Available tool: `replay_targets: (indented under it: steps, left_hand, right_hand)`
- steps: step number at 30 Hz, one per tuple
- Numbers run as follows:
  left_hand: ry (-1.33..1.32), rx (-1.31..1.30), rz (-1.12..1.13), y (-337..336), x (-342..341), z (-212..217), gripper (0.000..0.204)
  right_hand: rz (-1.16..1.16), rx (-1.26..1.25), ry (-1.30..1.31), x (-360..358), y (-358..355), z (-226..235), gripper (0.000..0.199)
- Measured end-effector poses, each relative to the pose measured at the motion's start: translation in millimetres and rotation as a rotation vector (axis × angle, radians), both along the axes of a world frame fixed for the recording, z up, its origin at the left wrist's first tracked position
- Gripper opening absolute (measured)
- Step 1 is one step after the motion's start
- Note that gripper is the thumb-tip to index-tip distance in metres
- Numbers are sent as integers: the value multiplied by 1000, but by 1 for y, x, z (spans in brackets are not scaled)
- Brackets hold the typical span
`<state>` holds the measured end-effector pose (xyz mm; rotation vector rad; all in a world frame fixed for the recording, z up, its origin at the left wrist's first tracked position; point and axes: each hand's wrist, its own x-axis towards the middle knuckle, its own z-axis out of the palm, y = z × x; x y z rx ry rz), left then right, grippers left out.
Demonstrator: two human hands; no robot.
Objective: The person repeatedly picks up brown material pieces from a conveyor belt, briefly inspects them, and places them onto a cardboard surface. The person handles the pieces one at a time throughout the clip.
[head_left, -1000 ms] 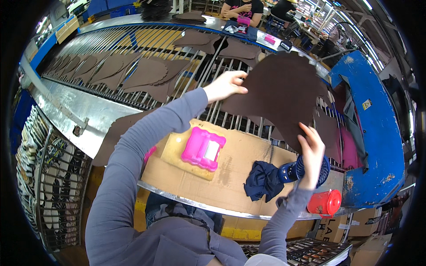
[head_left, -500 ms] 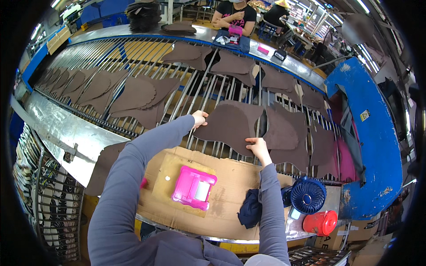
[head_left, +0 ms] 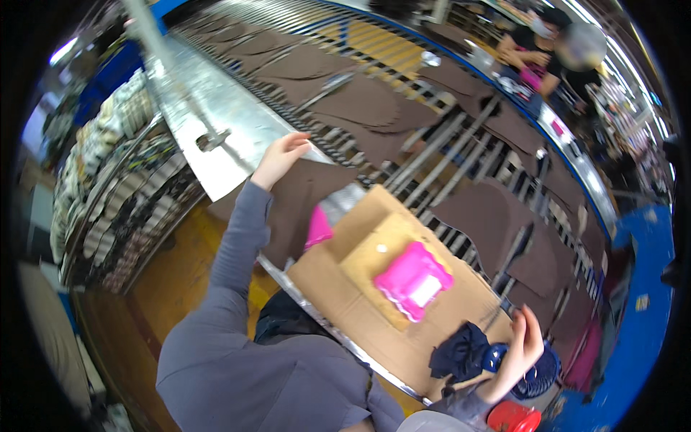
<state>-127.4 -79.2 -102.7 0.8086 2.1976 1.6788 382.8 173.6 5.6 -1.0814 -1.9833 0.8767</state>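
Observation:
My left hand (head_left: 282,158) is at the upper left edge of a dark brown flat sheet (head_left: 291,209) that overhangs the metal table edge; its fingers stretch out, and whether they touch the sheet is unclear. My right hand (head_left: 525,342), slightly blurred, is raised with its fingers extended and nothing in it. Behind it show a blue fan (head_left: 541,374) and a bunched dark navy cloth (head_left: 461,353). Between my hands a bright pink plastic box (head_left: 414,281) with a white panel sits on a tan board (head_left: 360,253) over cardboard (head_left: 324,284). Brown cut pieces (head_left: 486,216) lie on the conveyor bars beyond.
Overlapping brown pieces (head_left: 345,101) line the conveyor's far left. A rack of stacked pieces (head_left: 122,209) stands left of the metal table (head_left: 194,122). A blue machine housing (head_left: 640,281) and a red tub (head_left: 512,416) are at right. Another person (head_left: 529,50) is across the conveyor.
The view has swung left. Both hands have left the brown piece on the conveyor bars. My left hand has moved to the sheet at the table's left; my right hand has drawn back near the fan.

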Motion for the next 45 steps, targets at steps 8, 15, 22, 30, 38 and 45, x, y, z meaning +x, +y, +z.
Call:
replay_targets:
  steps: [8, 15, 22, 30, 38, 45]
  left_hand:
    - [-48, -635, 658, -157, 93, -93, 92]
    - [57, -970, 415, -171, 33, -62, 100]
    - [229, -654, -16, -203, -12, -33, 34]
    - [232, -107, -114, -163, 57, 176, 29]
    - [151, 394, -520, -39, 88, 170, 31]
    - [310, 185, -576, 6, 85, 143, 25]
  right_hand:
    - [29, -75, -19, 6, -35, -24, 21]
    - [145, 36, 26, -18, -73, -13, 17]
    - [235, -40, -56, -28, -106, -22, 15]
    - [697, 39, 119, -110, -133, 12, 35]
    - [692, 172, 52, -131, -82, 27, 32]
    - [598, 346, -23, -115, -63, -1, 37]
